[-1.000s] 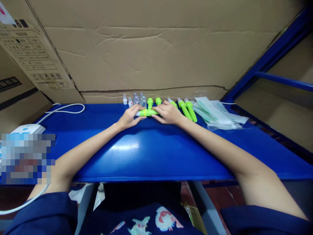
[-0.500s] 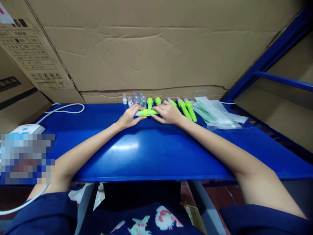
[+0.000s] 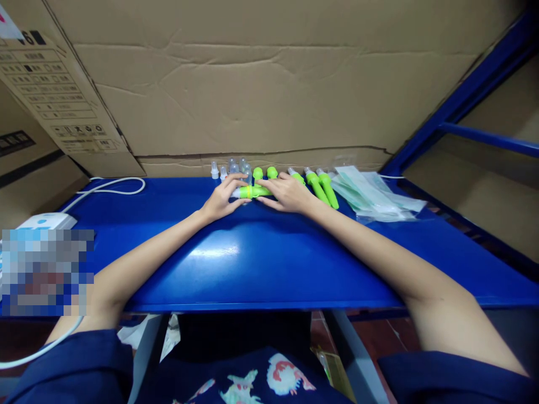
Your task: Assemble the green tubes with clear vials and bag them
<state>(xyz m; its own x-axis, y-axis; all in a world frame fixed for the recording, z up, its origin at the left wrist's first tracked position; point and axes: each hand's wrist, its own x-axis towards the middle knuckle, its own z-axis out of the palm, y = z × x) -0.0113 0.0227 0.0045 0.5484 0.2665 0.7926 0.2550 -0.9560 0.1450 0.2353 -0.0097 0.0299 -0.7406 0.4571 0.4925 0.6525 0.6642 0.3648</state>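
Note:
A lime-green stick with a clear tip (image 3: 251,192) lies crosswise between my hands, a yellow ring round its middle. My left hand (image 3: 222,199) curls round the clear end, thumb below and fingers above. At the green end, my right hand (image 3: 289,193) grips the body the same way, its palm hiding that end. Just behind stand several clear caps (image 3: 234,170), some with white bases. Two green pieces with rounded heads (image 3: 272,173) are behind the stick. To the right of my right hand lie several similar green sticks with clear tips (image 3: 329,189).
Flat packets with pale green strips (image 3: 370,193) lie on the blue table (image 3: 269,269) at the right. A white power strip (image 3: 48,221) and its cable are on the left. Cardboard (image 3: 269,106) walls the back, and a blue metal frame (image 3: 488,139) stands at the right.
Both hands have shifted very slightly with the stick between them. My left fingers sit a little higher and more open around the clear tip; the other things stay in place.

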